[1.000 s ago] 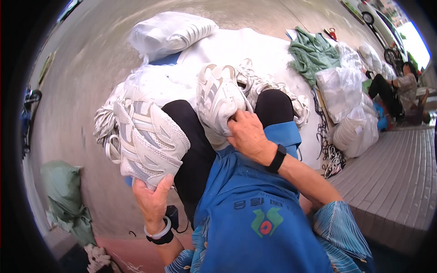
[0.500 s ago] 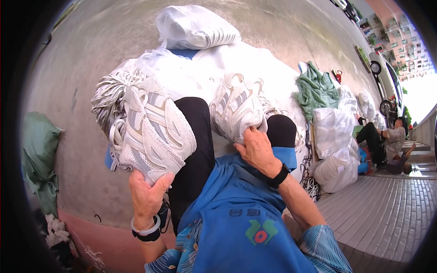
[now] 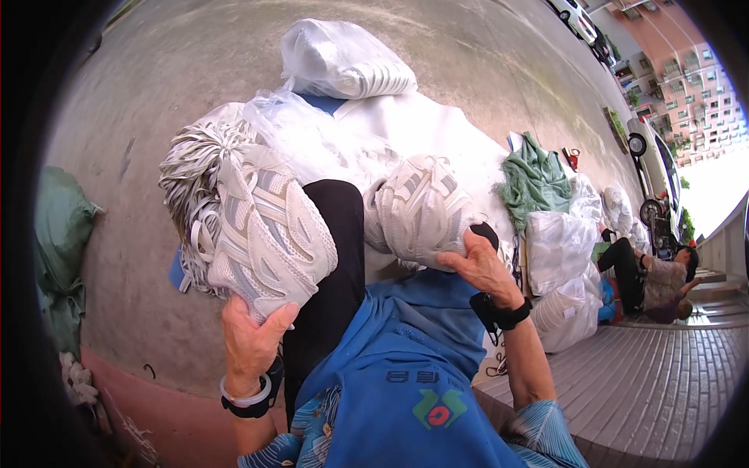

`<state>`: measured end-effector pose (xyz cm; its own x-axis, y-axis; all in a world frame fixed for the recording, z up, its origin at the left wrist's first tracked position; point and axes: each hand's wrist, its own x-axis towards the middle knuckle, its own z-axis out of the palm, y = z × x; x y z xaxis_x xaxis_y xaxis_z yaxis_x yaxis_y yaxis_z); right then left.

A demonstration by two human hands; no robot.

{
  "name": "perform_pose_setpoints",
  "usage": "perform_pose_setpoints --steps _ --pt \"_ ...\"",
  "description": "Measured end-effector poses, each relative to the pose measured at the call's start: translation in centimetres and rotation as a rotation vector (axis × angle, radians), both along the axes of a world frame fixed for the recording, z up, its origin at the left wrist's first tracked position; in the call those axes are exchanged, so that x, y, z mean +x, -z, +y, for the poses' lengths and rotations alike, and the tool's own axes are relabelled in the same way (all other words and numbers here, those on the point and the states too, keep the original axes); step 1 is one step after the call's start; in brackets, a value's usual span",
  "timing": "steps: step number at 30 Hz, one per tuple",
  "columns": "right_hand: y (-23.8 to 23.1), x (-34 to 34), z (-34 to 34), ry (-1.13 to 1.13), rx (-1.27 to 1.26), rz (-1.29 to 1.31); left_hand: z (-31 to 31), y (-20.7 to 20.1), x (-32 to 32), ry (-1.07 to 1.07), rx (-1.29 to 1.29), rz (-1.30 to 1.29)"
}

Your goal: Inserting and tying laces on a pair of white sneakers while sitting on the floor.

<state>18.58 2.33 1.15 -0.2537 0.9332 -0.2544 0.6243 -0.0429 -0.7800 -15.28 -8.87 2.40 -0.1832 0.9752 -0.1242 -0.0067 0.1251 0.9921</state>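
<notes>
My left hand point(image 3: 251, 339) is closed on the near end of a bundle of cream and grey mesh shoe uppers point(image 3: 265, 230), thumb on top, beside my left knee. Over my right thigh, my right hand point(image 3: 485, 269) grips the near edge of a second group of matching shoe uppers point(image 3: 421, 207). How many pieces lie in each bundle I cannot tell. A thick bunch of pale laces or strips point(image 3: 191, 160) hangs just left of the first bundle, touching it.
Ahead lies a white sheet point(image 3: 437, 129), with a clear plastic bag of white pieces point(image 3: 343, 62) at its far end. To the right are a green cloth point(image 3: 534, 175) and packed plastic bags point(image 3: 558, 249). Two people point(image 3: 659, 277) sit beyond them. A green sack point(image 3: 62, 242) stands at left.
My right hand has moved right and slightly away from me, and the uppers in it have turned and shifted right. The left hand stays nearly still. The view has tilted a little.
</notes>
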Motion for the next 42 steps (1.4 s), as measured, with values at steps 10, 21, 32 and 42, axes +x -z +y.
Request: perform_pose_setpoints --steps 10,21,32,42 --pt "2.2 -5.0 -2.3 -0.228 0.292 -0.403 0.5 0.2 0.4 0.001 -0.042 -0.018" --pt "3.8 -6.3 0.4 -0.153 0.269 -0.59 0.3 0.7 0.8 0.01 -0.03 0.027" --pt "2.2 -5.1 2.1 -0.186 0.139 -0.689 0.1 0.4 -0.4 -0.024 -0.108 -0.038" --pt "-1.5 0.1 4.0 0.181 -0.154 0.023 1.5 -1.5 -0.6 0.089 -0.035 0.183"
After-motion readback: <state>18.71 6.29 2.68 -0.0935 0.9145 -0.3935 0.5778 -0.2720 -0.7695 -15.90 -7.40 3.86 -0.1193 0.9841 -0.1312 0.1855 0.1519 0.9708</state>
